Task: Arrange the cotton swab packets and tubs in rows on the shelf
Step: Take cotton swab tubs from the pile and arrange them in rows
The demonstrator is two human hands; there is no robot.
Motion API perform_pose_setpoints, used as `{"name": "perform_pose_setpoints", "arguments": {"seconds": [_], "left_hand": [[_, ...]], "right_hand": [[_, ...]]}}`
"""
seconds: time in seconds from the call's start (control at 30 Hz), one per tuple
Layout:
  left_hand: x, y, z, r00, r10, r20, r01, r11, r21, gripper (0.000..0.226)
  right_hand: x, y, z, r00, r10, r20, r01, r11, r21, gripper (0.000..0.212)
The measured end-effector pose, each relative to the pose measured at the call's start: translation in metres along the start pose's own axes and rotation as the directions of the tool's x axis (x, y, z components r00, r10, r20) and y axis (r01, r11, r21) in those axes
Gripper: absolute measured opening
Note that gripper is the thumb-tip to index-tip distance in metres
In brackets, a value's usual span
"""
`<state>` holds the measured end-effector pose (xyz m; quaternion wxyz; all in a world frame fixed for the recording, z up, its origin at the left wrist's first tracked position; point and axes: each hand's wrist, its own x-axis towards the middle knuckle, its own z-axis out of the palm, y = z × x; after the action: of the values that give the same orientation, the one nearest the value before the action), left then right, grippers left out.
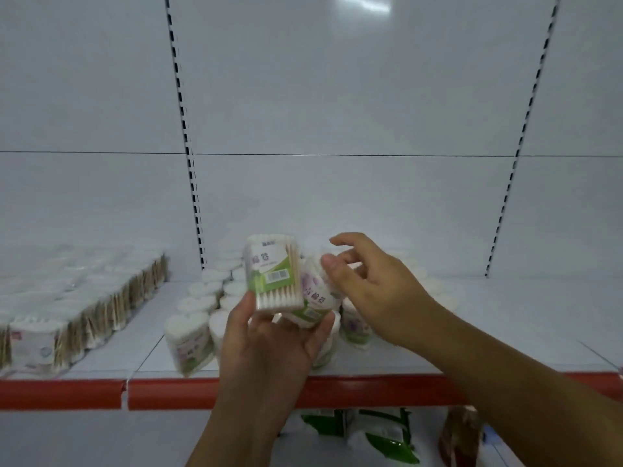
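Observation:
My left hand (269,345) holds two cotton swab tubs above the shelf's front edge: a tub with a green label (273,274) standing upright, and beside it a tilted tub with a purple label (315,294). My right hand (367,284) hovers just right of them with relaxed fingers, its fingertips close to the purple-labelled tub; whether they touch is unclear. Heart-shaped tubs (190,342) stand in rows on the white shelf (488,318) behind and left of my hands. One more purple-labelled tub (354,328) stands under my right wrist.
A block of swab packets (67,308) with wooden sticks fills the shelf's left section. The shelf has a red front strip (371,389). Below it lie green-and-white bags (377,433) and a brown packet (460,436). The back wall is white with slotted uprights.

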<state>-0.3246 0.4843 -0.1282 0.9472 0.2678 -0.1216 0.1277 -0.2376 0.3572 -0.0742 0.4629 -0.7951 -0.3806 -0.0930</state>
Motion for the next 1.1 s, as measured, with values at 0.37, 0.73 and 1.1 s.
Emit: {"name": "perform_pose_setpoints", "arguments": {"seconds": [0.37, 0.73, 1.1], "left_hand": [[0.02, -0.006, 0.008, 0.975, 0.114, -0.192, -0.108, 0.993, 0.042, 0.052], [0.021, -0.018, -0.003, 0.971, 0.097, -0.218, -0.065, 0.986, 0.151, 0.071], [0.054, -0.068, 0.035, 0.996, -0.014, 0.088, -0.061, 0.613, 0.788, 0.048]], "right_hand": [[-0.011, 0.067, -0.052, 0.981, 0.164, 0.108, -0.153, 0.983, -0.101, 0.038], [-0.024, 0.106, -0.011, 0.952, -0.123, 0.282, 0.265, 0.794, -0.547, 0.054], [-0.003, 0.053, -0.081, 0.997, -0.061, -0.041, 0.067, 0.979, 0.192, 0.05]]}}
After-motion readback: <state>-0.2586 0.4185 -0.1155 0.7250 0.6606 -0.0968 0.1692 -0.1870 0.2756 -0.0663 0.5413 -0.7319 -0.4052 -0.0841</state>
